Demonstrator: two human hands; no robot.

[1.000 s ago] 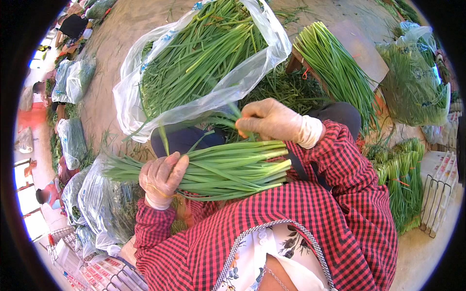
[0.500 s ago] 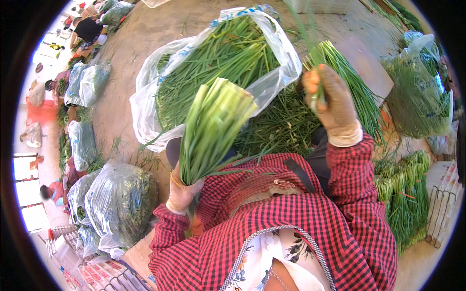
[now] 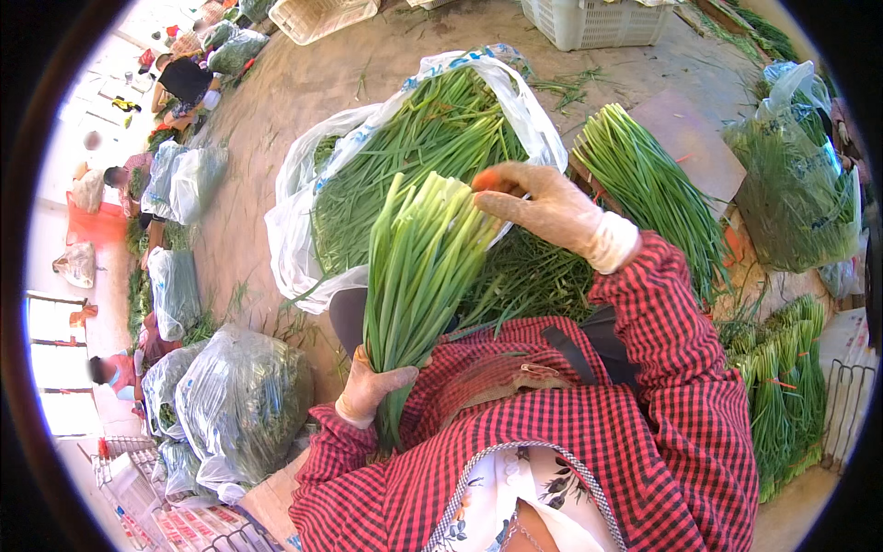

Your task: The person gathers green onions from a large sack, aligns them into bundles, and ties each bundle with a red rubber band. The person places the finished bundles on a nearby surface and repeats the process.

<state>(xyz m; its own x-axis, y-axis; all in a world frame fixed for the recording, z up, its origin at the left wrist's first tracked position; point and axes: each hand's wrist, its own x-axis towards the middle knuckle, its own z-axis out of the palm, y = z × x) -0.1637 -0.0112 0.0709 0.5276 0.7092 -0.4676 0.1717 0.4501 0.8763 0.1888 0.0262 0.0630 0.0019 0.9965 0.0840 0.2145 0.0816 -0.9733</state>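
My left hand [image 3: 375,386], in a pale glove, is closed around the lower leafy part of a bunch of garlic chives [image 3: 418,267]. The bunch stands upright in front of me, its pale cut ends fanned at the top. At the upper right of those ends is my right hand [image 3: 543,207], gloved, with orange-coloured fingertips. Its thumb and fingers are slightly apart, and I see no strand between them. Behind the bunch lies a large clear plastic bag [image 3: 285,239], open and full of loose chives [image 3: 423,138]. A tidy pile of chives [image 3: 644,184] rests to the right.
Loose leaves [image 3: 533,285] lie by my lap. Filled plastic bags stand left [image 3: 244,396] and right [image 3: 796,184]. Tied bundles [image 3: 782,386] are stacked at my right. A white crate [image 3: 598,23] and a shallow basket [image 3: 322,18] are at the back. Other people sit far left.
My right hand has moved left and down from beside the pile to the bunch's ends; the thin strands it held no longer show in it. The left hand still holds the bunch.
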